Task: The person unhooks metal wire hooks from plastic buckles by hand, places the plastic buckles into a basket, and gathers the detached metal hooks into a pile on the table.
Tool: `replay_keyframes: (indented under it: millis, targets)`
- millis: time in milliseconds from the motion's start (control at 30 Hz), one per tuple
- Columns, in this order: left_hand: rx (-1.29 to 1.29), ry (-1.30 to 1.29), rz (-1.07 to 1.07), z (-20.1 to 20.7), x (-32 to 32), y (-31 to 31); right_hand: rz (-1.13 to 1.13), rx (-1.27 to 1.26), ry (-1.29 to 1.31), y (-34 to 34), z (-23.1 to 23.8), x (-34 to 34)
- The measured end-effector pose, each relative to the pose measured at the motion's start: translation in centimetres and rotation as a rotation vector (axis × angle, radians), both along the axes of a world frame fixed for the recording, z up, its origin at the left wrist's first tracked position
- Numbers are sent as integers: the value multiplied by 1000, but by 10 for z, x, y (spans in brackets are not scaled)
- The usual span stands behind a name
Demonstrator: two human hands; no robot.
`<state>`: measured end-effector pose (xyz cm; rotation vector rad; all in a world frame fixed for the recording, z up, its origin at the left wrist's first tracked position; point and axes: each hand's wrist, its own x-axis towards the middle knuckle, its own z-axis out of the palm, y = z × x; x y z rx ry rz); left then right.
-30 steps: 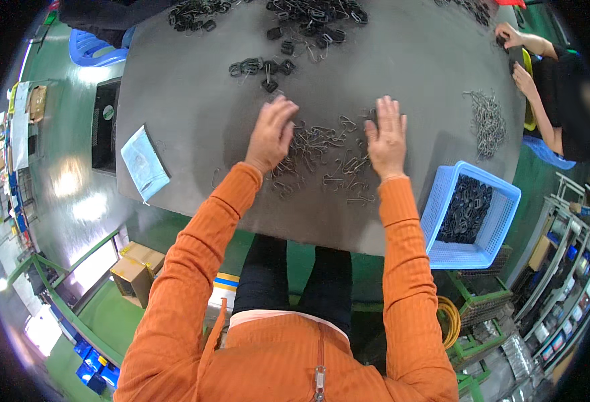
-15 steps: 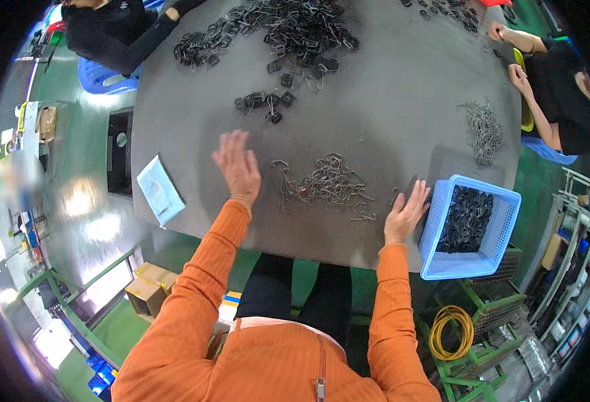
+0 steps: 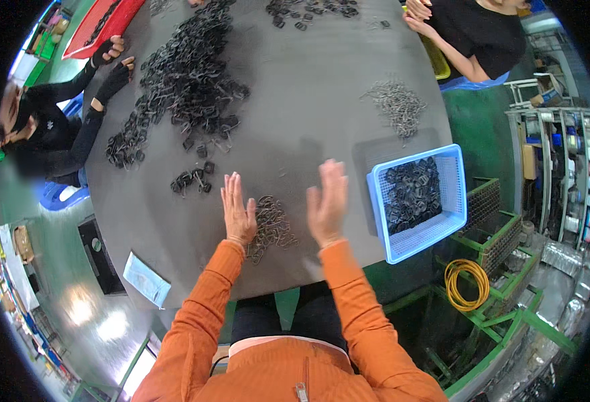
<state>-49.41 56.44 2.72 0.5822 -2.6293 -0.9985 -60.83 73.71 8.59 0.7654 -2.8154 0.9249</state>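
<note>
A small heap of bent wire hooks (image 3: 272, 228) lies on the grey table (image 3: 288, 144) in front of me. My left hand (image 3: 239, 211) stands on edge against the heap's left side, fingers stretched and thumb apart. To the right of the heap, with a gap between, my right hand (image 3: 329, 203) is raised with its fingers extended, a little blurred by motion. Neither palm holds anything. Just beyond my left hand sits a little group of black plastic buckles (image 3: 191, 179), some with wire hooks on them.
At right stands a blue basket (image 3: 381, 201) holding black buckles. Beyond it lies another pile of wire hooks (image 3: 400, 107). A large buckle heap (image 3: 188, 80) covers the far left, near a co-worker's gloved hands (image 3: 113, 74). Another person (image 3: 472, 40) sits far right. A face mask (image 3: 146, 280) lies near left.
The view has swung right. My right hand has moved away from the basket toward the hooks, and my left hand has come in against them. The hook heap looks more compact.
</note>
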Motion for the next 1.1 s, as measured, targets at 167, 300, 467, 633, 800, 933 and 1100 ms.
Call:
replay_keyframes:
  millis: [167, 300, 467, 633, 800, 933, 1100]
  targets:
    - [-76, -102, -96, 2, -61, -14, -165, -3, 198, 80, 52, -118]
    - [-76, -194, -207, 0, -133, 4, -258, -122, 196, 139, 65, -198]
    - [-299, -278, -324, -12, -263, 51, -488, 204, 192, 208, 33, -273]
    - [-357, -116, -508, -28, -399, 96, -556, 157, -53, 236, 2, -284]
    - [-226, -86, -1001, -16, -503, 151, -563, 109, -10, 237, 0, -284]
    - [-269, 35, -1444, -7, -537, 190, -547, 113, 15, 239, 3, -288]
    - [-172, -42, -1812, -8, -483, 181, -508, 59, 49, 242, -1, -288]
